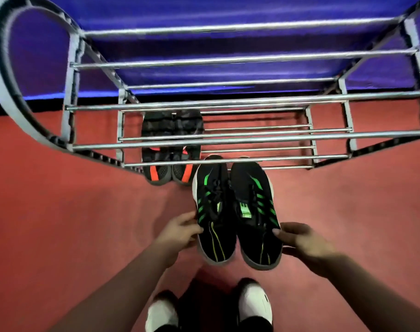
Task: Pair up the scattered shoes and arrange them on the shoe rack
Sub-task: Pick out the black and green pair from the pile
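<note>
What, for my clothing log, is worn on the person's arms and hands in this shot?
Nothing shows on them. The left hand and right hand are bare, with no gloves, and no rings can be made out. The left forearm and right forearm are uncovered right to the frame edge: no sleeve, watch or bracelet is in view.
</note>
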A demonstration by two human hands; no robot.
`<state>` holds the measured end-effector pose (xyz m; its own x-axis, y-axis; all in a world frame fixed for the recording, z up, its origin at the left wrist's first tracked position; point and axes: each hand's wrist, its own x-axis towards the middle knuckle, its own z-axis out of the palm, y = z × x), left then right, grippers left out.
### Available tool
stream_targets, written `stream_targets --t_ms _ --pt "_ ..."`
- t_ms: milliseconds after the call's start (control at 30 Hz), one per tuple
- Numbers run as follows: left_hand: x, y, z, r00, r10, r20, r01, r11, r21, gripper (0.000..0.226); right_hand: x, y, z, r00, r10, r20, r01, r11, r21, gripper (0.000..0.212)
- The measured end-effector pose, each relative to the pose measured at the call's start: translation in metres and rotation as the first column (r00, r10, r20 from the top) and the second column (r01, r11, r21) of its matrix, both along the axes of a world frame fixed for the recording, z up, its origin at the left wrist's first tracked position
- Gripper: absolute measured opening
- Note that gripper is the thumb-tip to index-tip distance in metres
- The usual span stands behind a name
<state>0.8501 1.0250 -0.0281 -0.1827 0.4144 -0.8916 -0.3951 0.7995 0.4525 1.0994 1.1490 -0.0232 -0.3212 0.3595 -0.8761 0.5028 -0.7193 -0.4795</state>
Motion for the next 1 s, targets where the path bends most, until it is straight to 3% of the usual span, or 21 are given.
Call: stream_targets --t_ms 233,300,433,500,567,667,767,800,900,1000 --pt "-0.026 0.063 -0.075 0.993 -0.038 -0.109 0.052 0.991 0.126 0.043 -0.035 0.053 -0.08 0.982 -0.164 -0.09 0.174 0.978 0.113 0.014" --pt "-0.033 0.088 -0.086 0.983 -0.065 -0.174 0.096 0.979 0.178 0.038 -0.053 0.074 -0.098 0.98 -0.159 -0.116 0.175 0.973 0.148 0.015" --pt "-0.049 0.135 -0.118 0.946 -0.115 -0.302 0.199 0.944 0.264 0.02 -0.079 0.123 -0.123 0.985 -0.079 -0.152 0.13 0.922 0.364 0.02" --pt "-0.051 0.144 -0.132 0.855 -0.233 -0.464 0.355 0.915 0.194 0.016 -0.083 0.134 -0.132 0.984 -0.039 -0.176 0.114 0.893 0.436 0.022" --pt "-0.051 0.153 -0.139 0.691 -0.343 -0.637 0.468 0.883 0.033 0.029 -0.08 0.137 -0.137 0.984 -0.019 -0.176 0.099 0.885 0.455 0.022" --pt "-0.055 0.152 -0.146 0.68 -0.261 -0.685 0.466 0.875 0.13 0.017 -0.076 0.132 -0.148 0.976 -0.042 -0.212 0.145 0.856 0.496 0.019" --pt "-0.057 0.165 -0.148 0.609 -0.295 -0.736 0.513 0.854 0.083 0.033 -0.072 0.135 -0.15 0.959 -0.182 -0.219 0.263 0.863 0.432 0.02" --pt "-0.057 0.167 -0.147 0.553 -0.329 -0.765 0.533 0.846 0.022 0.031 -0.072 0.134 -0.152 0.962 -0.196 -0.191 0.261 0.867 0.424 0.019" --pt "-0.056 0.17 -0.142 0.223 -0.485 -0.845 0.617 0.742 -0.263 0.022 -0.083 0.13 -0.155 0.985 -0.162 0.061 0.105 0.84 0.533 0.015" --pt "-0.048 0.156 -0.129 -0.044 -0.45 -0.892 0.68 0.64 -0.357 0.016 -0.093 0.134 -0.152 0.859 -0.048 0.51 -0.341 0.689 0.64 0.033"
